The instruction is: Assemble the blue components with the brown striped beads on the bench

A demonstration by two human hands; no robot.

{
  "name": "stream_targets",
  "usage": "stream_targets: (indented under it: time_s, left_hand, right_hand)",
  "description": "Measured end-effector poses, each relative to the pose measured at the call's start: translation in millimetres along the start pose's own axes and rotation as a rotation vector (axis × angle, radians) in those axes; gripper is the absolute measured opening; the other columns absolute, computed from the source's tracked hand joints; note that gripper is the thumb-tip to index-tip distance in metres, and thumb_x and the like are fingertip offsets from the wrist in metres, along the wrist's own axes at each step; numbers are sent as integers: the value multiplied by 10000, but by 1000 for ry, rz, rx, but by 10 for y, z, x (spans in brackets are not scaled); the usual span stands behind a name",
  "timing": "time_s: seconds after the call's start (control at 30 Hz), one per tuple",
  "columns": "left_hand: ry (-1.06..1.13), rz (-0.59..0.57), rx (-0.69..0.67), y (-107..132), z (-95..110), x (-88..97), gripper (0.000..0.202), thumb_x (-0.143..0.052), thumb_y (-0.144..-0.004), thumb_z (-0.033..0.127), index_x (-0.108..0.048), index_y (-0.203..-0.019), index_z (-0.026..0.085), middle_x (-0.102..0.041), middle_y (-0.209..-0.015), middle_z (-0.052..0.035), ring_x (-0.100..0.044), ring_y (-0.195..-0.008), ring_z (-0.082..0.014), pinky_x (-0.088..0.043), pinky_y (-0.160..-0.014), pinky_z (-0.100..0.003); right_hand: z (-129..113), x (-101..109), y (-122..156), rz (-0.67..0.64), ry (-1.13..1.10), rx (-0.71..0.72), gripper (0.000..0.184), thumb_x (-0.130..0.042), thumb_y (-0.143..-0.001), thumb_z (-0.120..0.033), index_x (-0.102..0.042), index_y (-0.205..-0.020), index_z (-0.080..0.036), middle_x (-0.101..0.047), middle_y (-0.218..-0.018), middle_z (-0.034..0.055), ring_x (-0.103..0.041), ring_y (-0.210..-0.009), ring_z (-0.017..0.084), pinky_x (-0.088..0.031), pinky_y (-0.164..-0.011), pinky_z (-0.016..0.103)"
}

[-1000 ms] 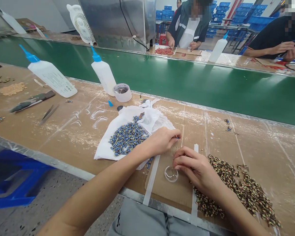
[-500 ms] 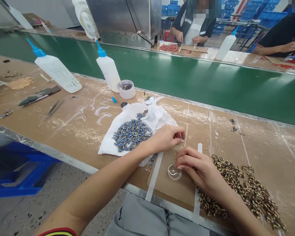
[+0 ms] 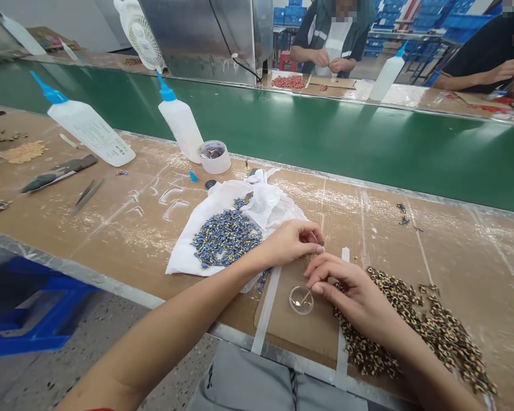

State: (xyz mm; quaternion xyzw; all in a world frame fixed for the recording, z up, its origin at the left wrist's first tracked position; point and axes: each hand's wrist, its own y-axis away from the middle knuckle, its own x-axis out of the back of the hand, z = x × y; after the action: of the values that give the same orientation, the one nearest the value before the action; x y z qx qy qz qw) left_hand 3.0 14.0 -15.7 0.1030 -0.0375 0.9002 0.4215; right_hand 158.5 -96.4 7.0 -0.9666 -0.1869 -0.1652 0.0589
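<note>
My right hand [image 3: 340, 285] pinches a thin wooden toothpick [image 3: 306, 296], its lower end inside a small clear round dish [image 3: 300, 308]. The dish rests on a cardboard sheet [image 3: 293, 331] and holds a little clear liquid. Just above it, my left hand [image 3: 300, 242] is closed in a pinch, with a small blue piece [image 3: 321, 244] showing at the fingertips. Left of that hand, many little blue-and-yellow pieces [image 3: 225, 237] are heaped on a white cloth bag [image 3: 182, 257]. Beside my right forearm lies a spread pile of small dark-and-cream ring-like pieces [image 3: 411, 319].
Two white bottles with blue nozzles [image 3: 92, 131] [image 3: 182, 128], a tape roll [image 3: 215, 157] and tweezers [image 3: 85, 197] are on the left. A green conveyor belt [image 3: 325, 134] runs behind the bench. Across it, a person [image 3: 325, 45] handles small parts, with another at the right.
My right hand has tilted, and the toothpick now shows with its end in the dish. My left hand stays almost still. The view has shifted slightly.
</note>
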Motion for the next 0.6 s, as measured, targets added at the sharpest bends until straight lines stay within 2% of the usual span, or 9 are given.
stream_targets:
  time_s: [0.13,0.23,0.37,0.47,0.6]
  left_hand:
    - [126,3,13,-23,-20,-13,101,-669,-758,173,-626,-839,132,-645,-743,-7,-584,-688,-105,-449,-687,-252]
    - [202,-24,69,-16,-8,-36,132,-681,-755,172,-627,-868,127,-659,-725,-14,-586,-651,-99,-443,-655,-246]
    - [270,-71,142,-3,4,-71,138,-691,-751,194,-636,-856,123,-659,-703,-18,-578,-607,-96,-450,-606,-238]
    - [272,-79,149,0,-2,-81,134,-695,-745,192,-636,-840,118,-653,-690,-19,-574,-595,-94,-455,-592,-235]
    - [245,-84,142,-4,-28,-80,122,-695,-745,191,-639,-827,121,-663,-696,-22,-583,-607,-96,-459,-599,-234]
  right_hand:
    - [-7,141,61,133,-90,-85,146,-561,-931,-319,-653,-888,-213,-677,-906,47,-618,-868,185,-478,-761,301]
    - [15,247,104,359,-65,-106,138,-607,-903,-345,-665,-887,-220,-695,-865,40,-628,-797,169,-493,-710,275]
    - [108,296,96,663,72,-86,124,-642,-877,-349,-668,-895,-229,-710,-865,33,-646,-778,169,-498,-720,288]
    - [182,277,74,707,158,-80,113,-645,-875,-344,-667,-908,-239,-716,-867,24,-658,-778,175,-494,-709,299]
    - [214,252,64,659,236,-79,110,-622,-890,-342,-668,-916,-246,-715,-869,18,-664,-794,182,-489,-714,312]
